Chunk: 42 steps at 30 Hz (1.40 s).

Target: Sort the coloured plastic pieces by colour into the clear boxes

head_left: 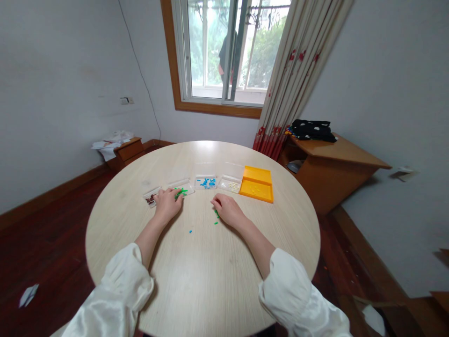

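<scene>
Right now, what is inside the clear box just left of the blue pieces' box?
Green pieces show in the clear box; the left hand covers its near left part, so anything there is hidden.

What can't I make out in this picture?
All in the head view:
Whether the right grip holds anything: its curled shape hides that.
Loose green pieces: the right grip may cover more.
Brown pieces: too small to tell their shape; the left grip may hide some.
Person outside: partly hidden by the window frame.
White sleeves: cut off by the bottom edge.
</scene>
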Motion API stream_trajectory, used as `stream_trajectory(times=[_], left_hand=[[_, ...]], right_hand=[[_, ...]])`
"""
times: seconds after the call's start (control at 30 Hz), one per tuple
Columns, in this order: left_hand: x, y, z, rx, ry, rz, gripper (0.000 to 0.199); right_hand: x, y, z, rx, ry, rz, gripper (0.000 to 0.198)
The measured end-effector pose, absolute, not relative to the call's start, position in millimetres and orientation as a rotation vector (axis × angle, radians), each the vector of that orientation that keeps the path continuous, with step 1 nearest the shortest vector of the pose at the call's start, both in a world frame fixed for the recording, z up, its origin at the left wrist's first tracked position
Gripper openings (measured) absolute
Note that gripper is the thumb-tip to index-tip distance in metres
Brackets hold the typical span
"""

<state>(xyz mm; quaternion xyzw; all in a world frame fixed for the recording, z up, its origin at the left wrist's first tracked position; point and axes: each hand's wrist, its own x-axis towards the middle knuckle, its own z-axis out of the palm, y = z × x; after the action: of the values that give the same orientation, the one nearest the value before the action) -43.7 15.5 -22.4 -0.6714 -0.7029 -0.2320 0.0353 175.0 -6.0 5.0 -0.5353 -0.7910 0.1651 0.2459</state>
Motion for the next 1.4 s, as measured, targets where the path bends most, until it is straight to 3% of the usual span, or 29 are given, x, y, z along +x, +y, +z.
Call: stream_trajectory(times=[0.2,0.47,0.93,1.2,1.4], left_hand=[[-43.3,15.8,-20.7,-2.047,-2.014,-1.032,0.022],[-11.8,-3.1,-13.7,-2.673,-1.632,-1.372,0.015],[0.5,-11.4,-6.7,-2.771,-1.471,-1.371,0.010],[-21.6,7.2,-12.7,-2.436,-1.729,-1.375,0.011],[-49.6,20.8,-15.8,-2.002,-1.967,-1.136,0.016]], right_hand=[[174.8,-1.2,-3.7,-1.326,-2.037,0.528,0.013],[170.4,-3.3,-6.7,-1.116,-1.933,0.605,0.013],[162.2,-7.3,-10.8,-0.997,-1.839,0.854,0.008],[183.6,2.4,-6.0,-1.307,-2.062,0.522,0.011],[193.4,2.4,0.2,-1.344,-2.238,0.388,0.012]])
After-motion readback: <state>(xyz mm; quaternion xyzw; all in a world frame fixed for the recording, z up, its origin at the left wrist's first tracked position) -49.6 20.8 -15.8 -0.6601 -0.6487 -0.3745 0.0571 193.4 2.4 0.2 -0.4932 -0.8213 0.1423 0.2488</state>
